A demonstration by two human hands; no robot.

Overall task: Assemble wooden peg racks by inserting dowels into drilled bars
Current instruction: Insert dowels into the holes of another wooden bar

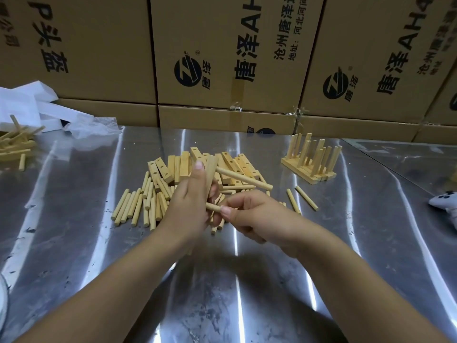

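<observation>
Above the steel counter [74, 219], the left hand [190, 201] curls its fingers [198, 173] round a drilled bar [212, 167] bearing one dowel [243, 179]. The right hand [254, 216] pinches a second dowel [212, 207] beside it, over the loose pile [138, 204].

Table top [222, 293] is made of bare sheet metal: glossy, streaked with glare, scuffed and finely scratched all over. Dowels [133, 206] and drilled bars [230, 162] are cut from pale raw-looking wood, matt and smooth; same goes for the finished racks [311, 159]. Boxes [103, 58] are done in plain matt brown cardboard, seams covered with shiny clear tape [236, 107]. Foam blocks [24, 105] are matt white. Plastic film [91, 127] is clear and crinkled.
</observation>
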